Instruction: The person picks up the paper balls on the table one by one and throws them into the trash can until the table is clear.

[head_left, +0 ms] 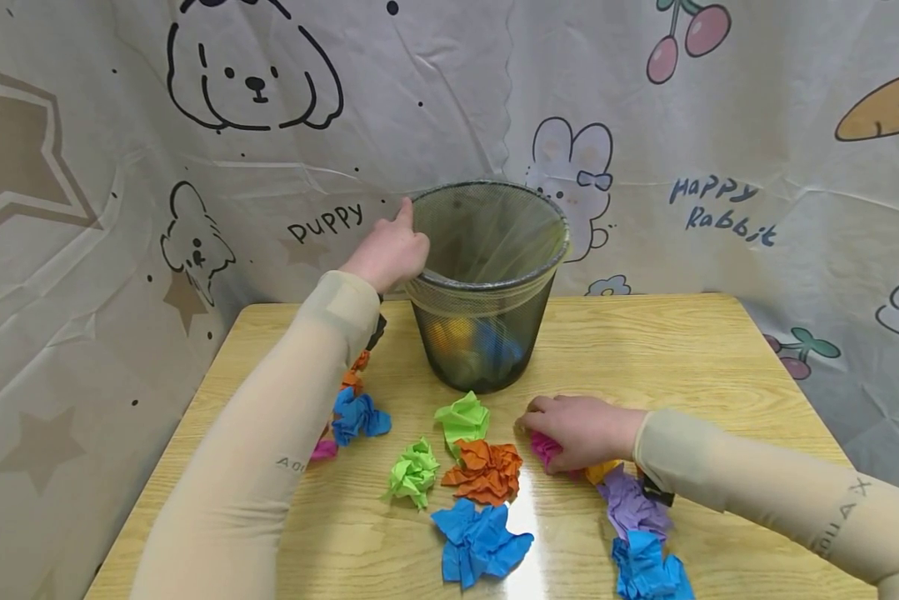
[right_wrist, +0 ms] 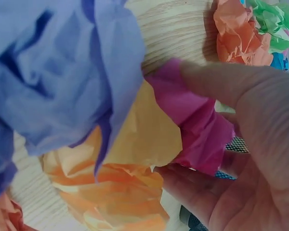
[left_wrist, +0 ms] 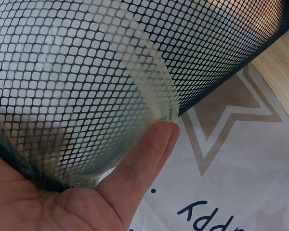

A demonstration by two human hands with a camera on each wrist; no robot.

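A black mesh wastebasket (head_left: 539, 321) stands upright at the back of the table, with a thin clear liner folded over its rim. My left hand (head_left: 389, 254) holds the left side of this rim; in the left wrist view, fingers (left_wrist: 144, 154) lie along the outside of the liner (left_wrist: 166, 91). Farther right, my right hand (head_left: 584, 429) grips a crumpled magenta paper ball (right_wrist: 197, 120) low over the table. Orange-yellow paper (right_wrist: 115, 192) and a purple paper ball (head_left: 632, 504) lie right beside that hand.
Two green paper balls (head_left: 413, 472), a dark orange one (head_left: 485, 472) and a blue one (head_left: 481, 542) lie mid-table. Another blue ball (head_left: 647, 567) sits front right. More paper (head_left: 359, 417) is partly hidden behind the left arm. Yellow and blue shapes show through the basket's mesh.
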